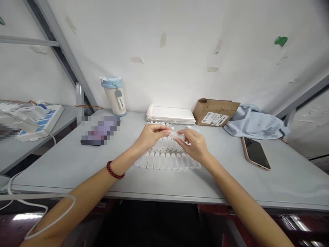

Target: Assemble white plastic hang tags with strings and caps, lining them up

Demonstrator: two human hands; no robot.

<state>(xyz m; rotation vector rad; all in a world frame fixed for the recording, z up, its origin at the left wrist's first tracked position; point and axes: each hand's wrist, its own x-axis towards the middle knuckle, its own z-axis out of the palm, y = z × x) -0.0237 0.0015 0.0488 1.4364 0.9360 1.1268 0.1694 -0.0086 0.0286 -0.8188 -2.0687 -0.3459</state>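
Over the middle of the desk, my left hand [154, 135] and my right hand [194, 142] almost meet. Between thumb and fingers, my right hand grips a small translucent white sleeve-like piece [179, 136]. The fingertips of my left hand are pinched at its left end, by a small white tip [172, 129]; exactly what they hold is too small to make out. Below the hands lies a row of several similar translucent white pieces [161, 161] with thin white cords at their upper ends. More of them lie in rows behind, partly hidden by my hands.
A stack of flat white boards [171, 113] lies by the wall, beside an opened cardboard box [216, 112] and a light blue cloth [253, 121]. A phone [256, 153] is on the right. Leftward are a lidded cup [114, 97], a blurred-out phone-like object [101, 130] and a power strip [42, 121].
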